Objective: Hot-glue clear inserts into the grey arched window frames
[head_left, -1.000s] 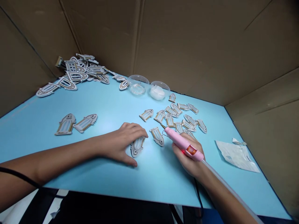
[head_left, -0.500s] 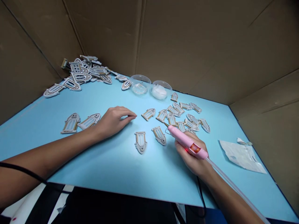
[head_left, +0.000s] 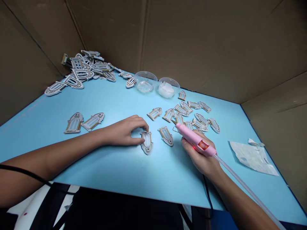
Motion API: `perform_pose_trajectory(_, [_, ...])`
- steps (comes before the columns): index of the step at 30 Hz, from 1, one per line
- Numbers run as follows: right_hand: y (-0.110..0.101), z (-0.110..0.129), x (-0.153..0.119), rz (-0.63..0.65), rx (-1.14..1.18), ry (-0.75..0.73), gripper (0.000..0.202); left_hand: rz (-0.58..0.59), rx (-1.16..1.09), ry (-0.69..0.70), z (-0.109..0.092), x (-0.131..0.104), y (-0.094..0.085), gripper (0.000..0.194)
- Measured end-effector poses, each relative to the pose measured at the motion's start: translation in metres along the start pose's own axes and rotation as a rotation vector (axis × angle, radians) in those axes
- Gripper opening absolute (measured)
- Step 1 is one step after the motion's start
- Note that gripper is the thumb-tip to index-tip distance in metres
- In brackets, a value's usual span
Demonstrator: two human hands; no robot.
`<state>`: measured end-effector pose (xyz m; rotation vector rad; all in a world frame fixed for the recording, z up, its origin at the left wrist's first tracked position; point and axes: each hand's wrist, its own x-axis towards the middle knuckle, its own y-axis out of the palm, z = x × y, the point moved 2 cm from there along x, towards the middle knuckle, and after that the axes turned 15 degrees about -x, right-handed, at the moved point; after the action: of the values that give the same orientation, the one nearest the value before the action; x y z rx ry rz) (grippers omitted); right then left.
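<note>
My left hand (head_left: 128, 130) reaches over a small arched window-shaped piece (head_left: 147, 147), white-grey with gold trim, lying flat on the table. Its thumb is at the piece's left edge and its fingertips are at the top end, spread apart. My right hand (head_left: 202, 156) is wrapped round a pink hot glue gun (head_left: 192, 135), with a clear glue stick (head_left: 242, 182) running out of its back. The gun's nozzle points up-left, near several more arched pieces. Just right of my left hand lies another arched piece (head_left: 166, 136), touched by neither hand.
Two clear plastic bowls (head_left: 145, 74) stand at the back, one with white material (head_left: 166, 89). A pile of arched frames (head_left: 91, 68) fills the back left corner. Two pieces (head_left: 74, 123) lie beyond my left forearm. A plastic packet (head_left: 251, 158) lies right. Cardboard walls (head_left: 192, 41) enclose the table.
My left hand has moved right and toward me, its fingers parting around the near arched piece. The glue gun stays in my right hand, almost unmoved. The whole view has shifted slightly.
</note>
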<state>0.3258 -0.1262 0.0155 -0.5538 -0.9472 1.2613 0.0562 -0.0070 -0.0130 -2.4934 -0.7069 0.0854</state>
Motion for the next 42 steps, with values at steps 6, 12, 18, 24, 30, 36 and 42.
perform_pose_trajectory(6, [0.001,0.0,0.0,0.012,-0.006,0.017,0.016,0.105,0.023,0.075,-0.004,-0.001,0.002,0.029])
perform_pose_trajectory(12, [0.001,-0.002,-0.001,0.006,0.006,0.026,0.016,-0.272,0.007,-0.037,-0.001,0.001,-0.007,0.019])
perform_pose_trajectory(18, [0.0,-0.005,-0.002,-0.012,0.025,0.03,0.011,-0.376,0.167,-0.252,0.008,-0.001,-0.022,0.018])
perform_pose_trajectory(24, [0.0,-0.017,-0.004,-0.008,0.012,0.167,0.017,-0.436,0.443,-0.222,0.004,-0.002,-0.046,0.044])
perform_pose_trajectory(30, [-0.001,-0.018,-0.004,-0.024,0.018,0.118,0.016,-0.34,0.515,-0.216,-0.02,-0.045,-0.087,0.049])
perform_pose_trajectory(36, [-0.003,-0.01,-0.005,-0.061,0.039,0.006,0.012,-0.01,0.401,-0.504,0.004,-0.11,-0.11,0.07])
perform_pose_trajectory(42, [-0.001,-0.007,-0.003,-0.039,0.054,0.061,0.018,0.029,0.346,-0.45,-0.014,-0.091,-0.052,0.066])
